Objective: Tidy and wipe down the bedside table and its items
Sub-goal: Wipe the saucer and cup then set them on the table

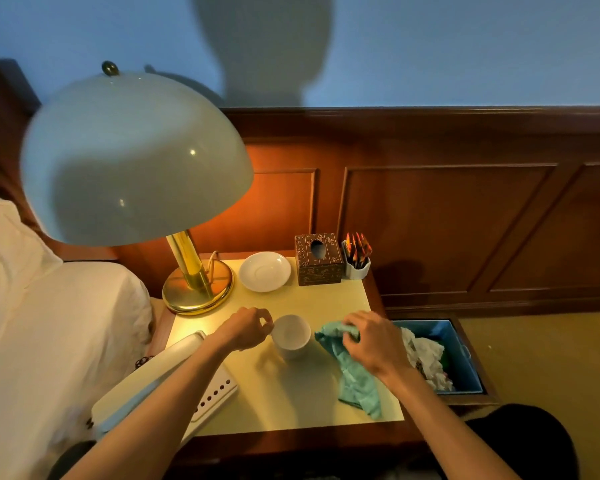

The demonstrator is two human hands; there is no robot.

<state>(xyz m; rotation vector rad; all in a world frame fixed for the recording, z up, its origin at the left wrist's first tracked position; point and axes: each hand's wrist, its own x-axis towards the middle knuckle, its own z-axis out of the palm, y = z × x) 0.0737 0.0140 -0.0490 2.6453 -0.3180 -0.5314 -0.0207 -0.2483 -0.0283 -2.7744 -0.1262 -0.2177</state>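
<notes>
Lamplight falls across the bedside table (284,403), whose pale top carries everything the task concerns. Largest is the domed lamp (136,157), its brass base sitting at the back left corner, probably left there because it is heavy and corded. Along the left edge, overhanging the front, lies the white telephone (174,386), partly under the left forearm. Beside the right edge, set low by the floor, the blue waste bin (465,344) holds crumpled paper, handy for rubbish swept off the top. At the back edge stand the patterned tissue box (319,259), with the white saucer (264,271) to its left and, in the back right corner, a small white holder of sachets (356,259); these look pushed back to free the front for wiping. Near the right edge the teal cloth (355,372) trails toward the front right corner, its upper end bunched under the right hand (374,341), whose fingers curl around and grip it, seemingly ready to wipe. Mid-table stands the white cup (291,336), upright and empty as far as can be seen. The left hand (245,329) pinches it at its left side, where a handle may be hidden, apparently steadying or lifting it so the cloth can reach it or the surface beneath.
</notes>
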